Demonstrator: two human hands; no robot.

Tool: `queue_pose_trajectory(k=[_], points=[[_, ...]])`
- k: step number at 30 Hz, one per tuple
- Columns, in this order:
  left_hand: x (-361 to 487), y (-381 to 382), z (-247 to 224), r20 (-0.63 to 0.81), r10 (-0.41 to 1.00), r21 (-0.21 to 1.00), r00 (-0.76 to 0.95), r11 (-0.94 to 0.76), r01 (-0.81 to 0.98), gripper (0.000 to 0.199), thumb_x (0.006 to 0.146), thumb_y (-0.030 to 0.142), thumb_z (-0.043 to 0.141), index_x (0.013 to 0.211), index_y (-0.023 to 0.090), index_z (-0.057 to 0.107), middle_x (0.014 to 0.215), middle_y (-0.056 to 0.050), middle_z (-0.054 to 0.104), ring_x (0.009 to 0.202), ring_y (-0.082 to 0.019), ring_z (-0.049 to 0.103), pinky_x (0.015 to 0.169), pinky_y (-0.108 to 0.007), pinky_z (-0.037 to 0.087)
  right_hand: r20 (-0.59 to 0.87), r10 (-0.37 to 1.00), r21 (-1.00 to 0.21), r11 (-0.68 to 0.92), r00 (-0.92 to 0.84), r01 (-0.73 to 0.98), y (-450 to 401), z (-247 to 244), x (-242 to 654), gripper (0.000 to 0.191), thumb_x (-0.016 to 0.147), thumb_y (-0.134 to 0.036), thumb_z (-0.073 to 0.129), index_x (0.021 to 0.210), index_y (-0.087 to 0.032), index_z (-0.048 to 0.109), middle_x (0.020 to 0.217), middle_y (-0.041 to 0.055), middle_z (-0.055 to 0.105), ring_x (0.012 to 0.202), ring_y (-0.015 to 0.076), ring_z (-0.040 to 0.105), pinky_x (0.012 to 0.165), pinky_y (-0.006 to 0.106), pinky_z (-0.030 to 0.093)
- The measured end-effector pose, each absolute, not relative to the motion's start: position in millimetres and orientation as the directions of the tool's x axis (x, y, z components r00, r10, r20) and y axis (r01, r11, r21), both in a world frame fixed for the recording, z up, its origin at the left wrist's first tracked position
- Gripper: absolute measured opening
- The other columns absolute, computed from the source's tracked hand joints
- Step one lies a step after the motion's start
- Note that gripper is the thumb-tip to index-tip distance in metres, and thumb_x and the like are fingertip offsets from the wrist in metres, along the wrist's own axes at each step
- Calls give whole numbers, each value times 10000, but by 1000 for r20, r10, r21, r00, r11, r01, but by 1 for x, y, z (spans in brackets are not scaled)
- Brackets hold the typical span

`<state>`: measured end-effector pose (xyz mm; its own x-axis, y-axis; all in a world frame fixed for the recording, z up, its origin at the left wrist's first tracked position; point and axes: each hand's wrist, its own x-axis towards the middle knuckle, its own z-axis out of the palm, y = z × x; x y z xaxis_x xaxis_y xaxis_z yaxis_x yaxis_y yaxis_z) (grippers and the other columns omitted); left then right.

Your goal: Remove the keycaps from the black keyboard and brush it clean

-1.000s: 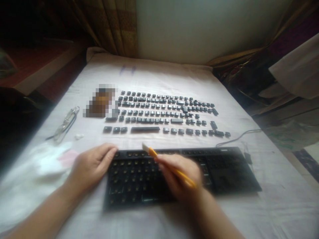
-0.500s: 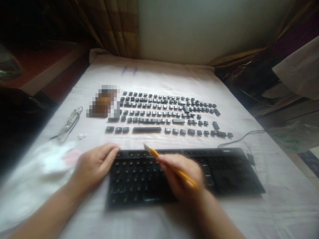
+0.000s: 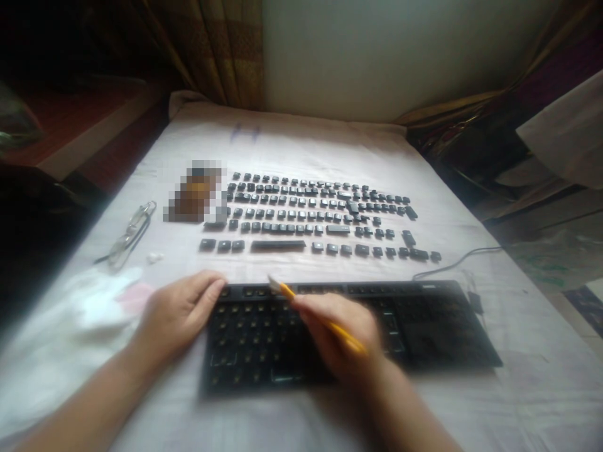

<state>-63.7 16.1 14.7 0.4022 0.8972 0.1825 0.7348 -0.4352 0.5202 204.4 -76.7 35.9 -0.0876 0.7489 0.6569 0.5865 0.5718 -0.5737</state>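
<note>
A black keyboard with its keycaps off lies on the pale cloth in front of me. My left hand holds its upper left corner, thumb along the edge and the fingers partly hidden. In my right hand is a slim brush with a yellow handle, gripped like a pen. Its pale tip points to the upper left, over the keyboard's top strip; whether it touches cannot be made out. Beyond the keyboard, loose black keycaps are laid out in several rows, with the long space bar in the nearest row.
Left on the cloth are eyeglasses, small white bits and a crumpled white cloth. A pixelated item sits beside the keycaps. A cable runs off the keyboard's back edge to the right.
My right hand and the brush have shifted slightly left, the brush tip a little lower. My left hand and the keyboard stay in place.
</note>
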Motion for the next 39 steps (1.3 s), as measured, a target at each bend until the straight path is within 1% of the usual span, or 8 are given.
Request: queue_pose_trajectory(k=[7, 11, 15, 20, 24, 28, 33, 39], points=[[-65, 17, 11, 182, 896, 518, 405, -438, 735, 365, 975, 533, 469, 952, 286, 735, 852, 37, 787, 722, -170, 732, 669, -239, 528, 673, 736, -561, 572, -73, 599, -79, 43, 205, 235, 891, -37, 602, 1061, -174, 691, 851, 72, 813, 724, 169, 788, 662, 245, 649], [-65, 17, 13, 184, 894, 517, 408, -441, 734, 366, 973, 533, 468, 948, 281, 732, 849, 36, 788, 724, -175, 734, 667, -245, 529, 644, 760, -567, 551, -87, 612, -78, 40, 204, 216, 888, -41, 603, 1037, -170, 690, 829, 76, 804, 697, 171, 777, 649, 252, 641], [-64, 17, 15, 186, 895, 515, 405, -440, 736, 379, 971, 538, 459, 942, 278, 734, 846, 31, 790, 711, -177, 733, 666, -250, 533, 638, 764, -583, 563, -100, 586, -76, 36, 203, 228, 911, -39, 603, 1060, -183, 699, 861, 73, 815, 736, 176, 791, 673, 254, 650], [-62, 16, 16, 175, 896, 521, 407, -436, 734, 385, 969, 546, 454, 928, 279, 728, 844, 29, 788, 717, -180, 732, 675, -256, 532, 665, 744, -599, 583, -65, 550, -78, 38, 203, 288, 921, -27, 591, 1119, -200, 710, 922, 78, 821, 810, 181, 799, 721, 265, 661], [-62, 16, 15, 169, 899, 531, 404, -428, 731, 387, 972, 549, 456, 933, 277, 729, 843, 26, 785, 713, -180, 730, 668, -257, 530, 663, 745, -585, 574, -70, 573, -80, 41, 201, 268, 898, -32, 595, 1105, -171, 693, 915, 90, 819, 760, 177, 797, 695, 250, 655], [-63, 17, 14, 175, 895, 522, 410, -437, 733, 385, 973, 539, 452, 940, 275, 730, 842, 22, 785, 710, -183, 727, 665, -265, 532, 653, 756, -591, 546, -45, 594, -82, 43, 199, 215, 897, -54, 603, 1062, -179, 663, 876, 65, 809, 717, 163, 789, 679, 224, 647], [-62, 17, 14, 170, 895, 529, 412, -436, 728, 389, 973, 534, 452, 938, 264, 730, 857, 5, 791, 721, -192, 730, 675, -280, 542, 671, 741, -551, 536, -43, 639, -82, 41, 197, 166, 919, -98, 627, 1046, -201, 654, 847, 36, 806, 680, 156, 780, 643, 213, 642], [-61, 16, 17, 162, 893, 559, 421, -434, 706, 381, 977, 519, 458, 940, 262, 737, 855, -2, 791, 733, -196, 734, 675, -281, 554, 689, 718, -509, 577, -99, 638, -81, 42, 197, 157, 939, -100, 610, 1052, -196, 661, 836, 44, 809, 669, 154, 775, 637, 220, 639]])
